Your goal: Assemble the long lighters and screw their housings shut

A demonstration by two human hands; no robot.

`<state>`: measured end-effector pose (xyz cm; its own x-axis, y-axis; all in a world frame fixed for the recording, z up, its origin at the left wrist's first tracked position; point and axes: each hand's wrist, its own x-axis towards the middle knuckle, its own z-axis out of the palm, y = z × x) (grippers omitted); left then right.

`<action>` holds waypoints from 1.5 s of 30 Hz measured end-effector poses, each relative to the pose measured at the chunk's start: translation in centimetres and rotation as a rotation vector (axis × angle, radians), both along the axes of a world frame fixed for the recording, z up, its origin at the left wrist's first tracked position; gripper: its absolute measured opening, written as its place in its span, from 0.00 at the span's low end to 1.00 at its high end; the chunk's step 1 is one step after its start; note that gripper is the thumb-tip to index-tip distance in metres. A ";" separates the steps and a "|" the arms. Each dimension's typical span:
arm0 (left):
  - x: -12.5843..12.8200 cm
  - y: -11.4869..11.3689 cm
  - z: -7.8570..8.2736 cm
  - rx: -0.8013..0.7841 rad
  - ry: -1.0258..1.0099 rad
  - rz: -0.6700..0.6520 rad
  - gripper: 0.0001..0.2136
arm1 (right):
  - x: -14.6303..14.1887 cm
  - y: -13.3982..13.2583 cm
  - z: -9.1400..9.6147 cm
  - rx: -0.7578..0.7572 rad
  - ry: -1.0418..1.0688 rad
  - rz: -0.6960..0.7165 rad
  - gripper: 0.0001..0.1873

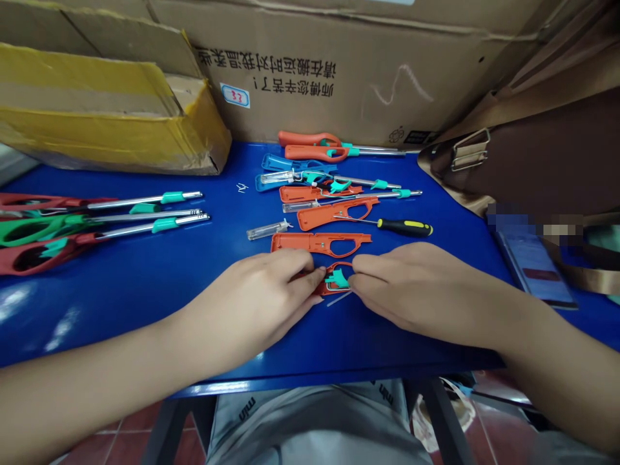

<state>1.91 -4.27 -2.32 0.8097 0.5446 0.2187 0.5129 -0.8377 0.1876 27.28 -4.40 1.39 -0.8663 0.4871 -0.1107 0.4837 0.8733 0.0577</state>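
Both my hands rest on a blue table [145,284] near its front edge. My left hand [261,290] and my right hand [407,284] pinch from either side an orange lighter shell half [336,270] with a teal trigger piece [338,279] in it. A thin metal rod [339,298] sticks out below it. Just beyond lies another orange shell half [320,242].
Beyond lie loose orange and blue lighter parts [329,187], a clear tube [266,229] and a black-and-yellow screwdriver [404,227]. Assembled long lighters [97,219] lie at left. Cardboard boxes [111,110] stand behind. A brown bag [533,148] and a phone [533,265] are at right.
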 end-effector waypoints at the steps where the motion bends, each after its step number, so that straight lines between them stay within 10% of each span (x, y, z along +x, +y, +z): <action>1: 0.0 0.0 0.1 -0.003 -0.006 0.000 0.15 | -0.2 -0.2 0.0 0.020 -0.028 0.001 0.09; 15: 0.3 -0.9 0.3 0.148 0.011 -0.015 0.15 | -0.5 -0.9 -0.2 0.075 -0.044 0.005 0.14; 30: 0.6 -1.5 0.2 0.313 0.148 -0.041 0.13 | -0.8 0.8 -1.2 -0.475 0.419 -0.506 0.10; 45: -0.6 0.4 0.3 0.272 0.158 -0.041 0.16 | 1.0 2.0 -0.2 -0.401 0.296 -0.266 0.03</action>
<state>1.29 -3.82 -2.00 0.8653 0.4495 0.2218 0.4825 -0.8668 -0.1257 28.28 -2.44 1.15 -0.7416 0.6629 -0.1031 0.6353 0.6446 -0.4253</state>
